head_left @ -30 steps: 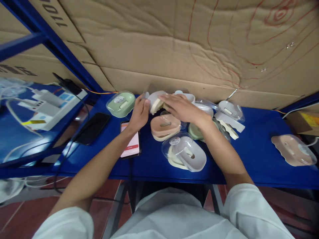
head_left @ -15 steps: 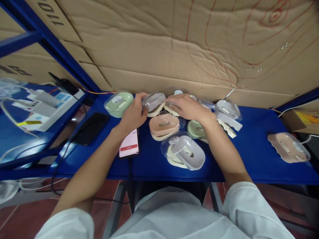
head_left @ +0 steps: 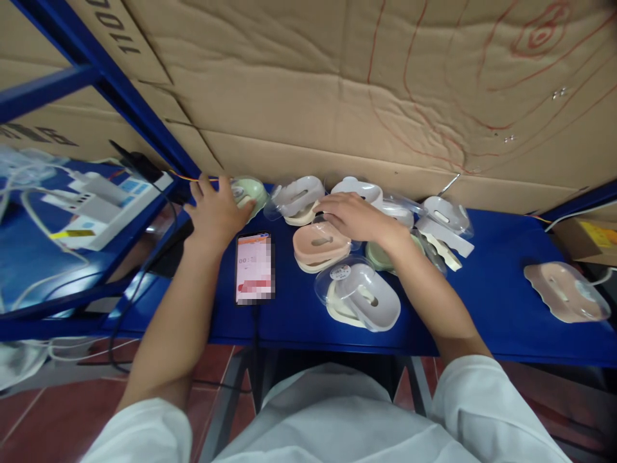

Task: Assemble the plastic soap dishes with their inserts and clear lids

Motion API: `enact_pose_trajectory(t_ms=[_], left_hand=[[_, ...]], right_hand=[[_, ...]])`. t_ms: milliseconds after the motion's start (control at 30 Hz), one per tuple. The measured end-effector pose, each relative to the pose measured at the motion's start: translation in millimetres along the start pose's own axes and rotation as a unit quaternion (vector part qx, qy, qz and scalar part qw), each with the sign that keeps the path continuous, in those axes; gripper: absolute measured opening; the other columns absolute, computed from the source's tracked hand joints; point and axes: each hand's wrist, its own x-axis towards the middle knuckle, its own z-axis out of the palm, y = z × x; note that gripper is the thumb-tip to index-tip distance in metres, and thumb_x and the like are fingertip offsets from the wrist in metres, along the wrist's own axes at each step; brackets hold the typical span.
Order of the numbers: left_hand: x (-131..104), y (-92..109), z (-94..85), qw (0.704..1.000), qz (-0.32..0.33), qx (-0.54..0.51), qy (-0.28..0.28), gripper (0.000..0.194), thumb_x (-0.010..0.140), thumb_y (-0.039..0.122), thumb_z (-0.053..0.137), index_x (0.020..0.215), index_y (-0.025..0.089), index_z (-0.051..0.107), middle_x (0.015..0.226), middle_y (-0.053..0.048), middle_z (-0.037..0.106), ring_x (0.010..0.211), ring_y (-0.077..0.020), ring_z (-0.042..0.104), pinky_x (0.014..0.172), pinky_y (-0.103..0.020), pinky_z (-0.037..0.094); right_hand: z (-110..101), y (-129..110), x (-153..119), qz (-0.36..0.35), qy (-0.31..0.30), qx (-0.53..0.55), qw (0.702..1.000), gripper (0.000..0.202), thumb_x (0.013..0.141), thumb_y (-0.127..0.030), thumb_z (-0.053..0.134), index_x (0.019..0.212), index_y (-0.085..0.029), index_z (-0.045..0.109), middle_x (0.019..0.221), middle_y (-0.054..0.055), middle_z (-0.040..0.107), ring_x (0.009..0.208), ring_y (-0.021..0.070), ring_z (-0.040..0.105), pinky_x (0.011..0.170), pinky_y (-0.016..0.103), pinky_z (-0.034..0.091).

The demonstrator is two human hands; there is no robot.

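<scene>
My left hand (head_left: 216, 211) is spread, fingers apart, at the left end of the row, its thumb over the edge of a green soap dish (head_left: 251, 193). My right hand (head_left: 357, 215) reaches over the middle of the group, above a peach dish (head_left: 322, 243); its fingers lie together and their tips are partly hidden, so a grip cannot be made out. Between the hands sits a grey dish (head_left: 299, 195) with a clear cover. Nearer me lies another grey dish (head_left: 378, 299) on a cream piece. A green dish (head_left: 379, 256) is partly under my right forearm.
A lit phone (head_left: 254, 270) lies on the blue table (head_left: 289, 328), and a dark phone (head_left: 168, 254) is behind my left forearm. A power strip (head_left: 103, 218) stands at the left. Far right is a wavy peach dish (head_left: 562, 290). Cardboard (head_left: 289, 83) rises behind.
My left hand has moved left from beside the grey dish to the green one, its fingers spreading. The grey dish now shows its slot. The view has shifted slightly; my right hand stays over the middle.
</scene>
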Motion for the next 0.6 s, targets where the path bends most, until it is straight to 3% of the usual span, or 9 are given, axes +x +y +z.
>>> enact_pose_trajectory(t_ms=[100, 300, 400, 500, 600], left_hand=[[9.4, -11.5, 4.5, 0.997, -0.026, 0.030, -0.072, 0.086, 0.083, 0.052, 0.077, 0.157, 0.022, 0.046, 0.156, -0.028, 0.047, 0.144, -0.0569, 0.046, 0.108, -0.071, 0.044], [23.7, -20.3, 26.7, 0.997, -0.022, -0.063, -0.049, 0.084, 0.082, 0.065, 0.076, 0.149, 0.021, 0.054, 0.146, -0.020, 0.055, 0.141, -0.0482, 0.054, 0.111, -0.060, 0.044], [30.2, -28.1, 43.6, 0.987, -0.025, -0.150, -0.050, 0.098, 0.066, 0.075, 0.084, 0.140, 0.016, 0.060, 0.135, -0.018, 0.061, 0.142, -0.0512, 0.052, 0.109, -0.063, 0.040], [37.5, -39.2, 57.1, 0.973, 0.014, -0.229, -0.027, 0.098, 0.052, 0.076, 0.091, 0.126, 0.017, 0.066, 0.117, -0.012, 0.066, 0.141, -0.0505, 0.051, 0.111, -0.065, 0.038], [44.8, -47.1, 61.1, 0.937, 0.081, -0.338, -0.030, 0.084, 0.059, 0.066, 0.093, 0.121, 0.019, 0.064, 0.106, -0.008, 0.066, 0.131, -0.0407, 0.059, 0.108, -0.060, 0.044]], right_hand=[[1.0, 2.6, -0.3, 0.011, -0.001, -0.002, 1.000, 0.039, 0.107, -0.015, 0.042, 0.134, -0.020, 0.070, 0.141, 0.011, 0.071, 0.130, 0.0283, 0.064, 0.109, 0.044, 0.043], [0.8, 7.0, -1.9, 0.015, 0.000, -0.011, 1.000, 0.036, 0.107, -0.017, 0.046, 0.133, -0.019, 0.070, 0.141, 0.012, 0.071, 0.131, 0.0280, 0.064, 0.109, 0.043, 0.044], [2.2, 6.3, -1.7, 0.014, 0.000, -0.014, 1.000, 0.035, 0.106, -0.017, 0.048, 0.132, -0.018, 0.070, 0.139, 0.013, 0.072, 0.130, 0.0280, 0.064, 0.108, 0.043, 0.045], [3.6, 6.7, -1.4, 0.014, 0.003, -0.014, 1.000, 0.035, 0.105, -0.017, 0.048, 0.133, -0.019, 0.070, 0.140, 0.012, 0.071, 0.131, 0.0282, 0.064, 0.108, 0.043, 0.046], [5.3, 7.2, -0.4, 0.012, 0.012, -0.014, 1.000, 0.036, 0.105, -0.017, 0.049, 0.135, -0.017, 0.070, 0.141, 0.013, 0.070, 0.132, 0.0290, 0.063, 0.110, 0.044, 0.046]])
